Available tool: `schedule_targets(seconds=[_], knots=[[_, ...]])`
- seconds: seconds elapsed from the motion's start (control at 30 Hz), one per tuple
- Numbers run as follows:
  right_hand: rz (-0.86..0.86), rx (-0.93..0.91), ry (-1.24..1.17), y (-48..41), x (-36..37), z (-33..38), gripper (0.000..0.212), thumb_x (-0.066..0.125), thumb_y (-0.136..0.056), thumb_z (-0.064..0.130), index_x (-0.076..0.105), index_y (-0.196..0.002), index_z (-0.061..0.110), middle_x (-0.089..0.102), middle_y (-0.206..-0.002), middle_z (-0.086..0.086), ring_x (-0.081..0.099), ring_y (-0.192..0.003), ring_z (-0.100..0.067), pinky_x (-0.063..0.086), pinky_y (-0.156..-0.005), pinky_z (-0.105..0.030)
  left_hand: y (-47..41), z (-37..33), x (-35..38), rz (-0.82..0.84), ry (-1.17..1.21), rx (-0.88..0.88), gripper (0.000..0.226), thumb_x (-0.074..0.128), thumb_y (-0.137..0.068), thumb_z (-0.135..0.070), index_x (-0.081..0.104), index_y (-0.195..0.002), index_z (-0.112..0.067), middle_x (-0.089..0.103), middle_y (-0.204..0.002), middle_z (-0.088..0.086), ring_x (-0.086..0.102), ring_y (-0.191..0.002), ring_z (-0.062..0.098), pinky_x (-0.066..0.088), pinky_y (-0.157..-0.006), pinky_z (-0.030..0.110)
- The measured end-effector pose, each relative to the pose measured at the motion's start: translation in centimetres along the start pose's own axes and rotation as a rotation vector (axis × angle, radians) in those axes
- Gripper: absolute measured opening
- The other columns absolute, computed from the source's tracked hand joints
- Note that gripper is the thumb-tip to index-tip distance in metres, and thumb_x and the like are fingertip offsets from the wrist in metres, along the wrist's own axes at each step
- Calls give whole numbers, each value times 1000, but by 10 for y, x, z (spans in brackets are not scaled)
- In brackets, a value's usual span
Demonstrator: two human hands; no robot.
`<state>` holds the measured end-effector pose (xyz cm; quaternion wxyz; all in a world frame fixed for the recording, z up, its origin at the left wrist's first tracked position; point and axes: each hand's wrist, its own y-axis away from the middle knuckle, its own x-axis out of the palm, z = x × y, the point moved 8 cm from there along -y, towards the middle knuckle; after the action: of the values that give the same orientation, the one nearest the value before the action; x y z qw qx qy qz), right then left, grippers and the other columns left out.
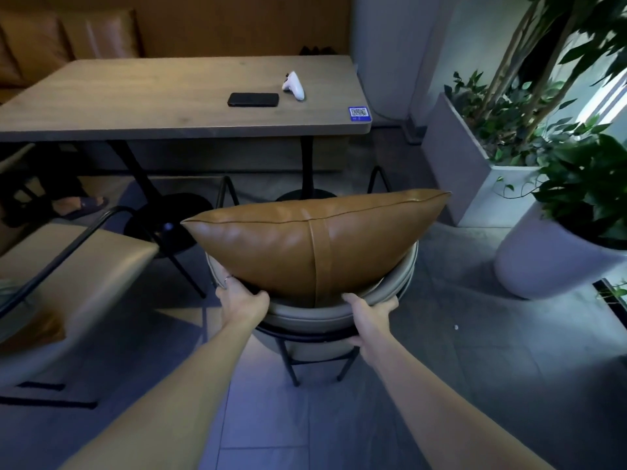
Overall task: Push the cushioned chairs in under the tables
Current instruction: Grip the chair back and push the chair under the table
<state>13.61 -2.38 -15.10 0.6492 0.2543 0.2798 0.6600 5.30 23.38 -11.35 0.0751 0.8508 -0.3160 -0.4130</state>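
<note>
A grey cushioned chair [307,315] with black metal legs stands in front of me, its curved backrest toward me. A tan leather cushion [305,242] leans against the inside of the backrest and hides the seat. My left hand [239,300] grips the backrest's top rim at the left. My right hand [368,315] grips the rim at the right, thumb on the outside. The wooden table [135,100] stands beyond the chair, with a gap between its near edge and the cushion. A second grey chair [68,266] stands to the left, outside the table.
A black phone [253,99] and a white game controller [294,85] lie on the table. Round black table bases [169,218] sit on the floor under it. A person's sandalled foot [79,205] shows under the table at left. White planters [543,262] with plants stand close on the right.
</note>
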Motion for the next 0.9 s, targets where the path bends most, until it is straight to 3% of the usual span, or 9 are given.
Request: schedule_targets(seconds=[0.1,0.23,0.3,0.4,0.5,0.57,0.7,0.8,0.9], knots=[[-2,36,0,-6,-4,6,115,78,-87,38,-9,-162,41,27,-169,-10,41,-143,-46,46,-108,-63,-6,0,-2,8,13,4,53,64,-86,-17,41,-132,-5,36,-142,20,51,-112,40,45,-90,39],[-44,68,62,-14,-14,14,113,76,-82,48,-6,-161,47,37,-164,-12,49,-135,-50,46,-106,-66,-8,0,-1,10,33,5,52,65,-85,-15,42,-131,-4,37,-141,20,51,-112,39,43,-86,36],[-94,32,172,-19,-24,24,118,76,-79,49,-8,-162,45,35,-166,-11,44,-140,-48,40,-111,-66,-9,1,-1,12,33,6,61,65,-85,-16,38,-139,-6,36,-144,19,51,-112,39,40,-82,34],[-98,-20,233,-31,-39,43,116,74,-84,38,-11,-162,46,29,-170,-7,40,-145,-44,42,-109,-66,-9,2,-1,-8,14,-1,66,64,-86,-18,35,-144,-8,35,-145,18,50,-98,35,37,-77,34],[-60,-53,225,-41,-40,57,107,69,-89,23,-5,-162,48,37,-165,-6,48,-138,-44,52,-98,-70,-9,2,-1,-39,-13,-3,50,63,-86,-19,43,-130,-6,39,-141,18,48,-89,33,37,-74,36],[-67,-72,249,-44,-36,62,102,65,-90,20,-2,-162,45,43,-159,-8,53,-132,-44,55,-94,-69,-14,1,-1,-39,-14,-12,47,63,-86,-19,44,-127,-7,39,-142,18,52,-94,37,36,-73,35],[-46,-107,262,-51,-23,68,98,66,-91,20,2,-162,42,48,-154,-7,55,-130,-40,59,-89,-64,-34,-5,-5,-42,-8,16,61,62,-85,-19,39,-141,-8,39,-142,18,51,-95,35,37,-76,36],[-35,-117,261,-59,-14,72,95,67,-91,22,5,-161,41,51,-149,-7,57,-128,-38,59,-89,-66,-49,-10,-8,-60,-4,25,72,63,-84,-19,33,-149,-7,39,-144,19,53,-113,42,36,-78,36],[-29,-121,267,-66,-6,75,93,67,-92,23,7,-160,42,52,-148,-7,57,-128,-37,59,-88,-66,-59,-14,-11,-68,-2,30,72,63,-83,-19,34,-148,-7,41,-143,18,54,-114,43,39,-80,38]])
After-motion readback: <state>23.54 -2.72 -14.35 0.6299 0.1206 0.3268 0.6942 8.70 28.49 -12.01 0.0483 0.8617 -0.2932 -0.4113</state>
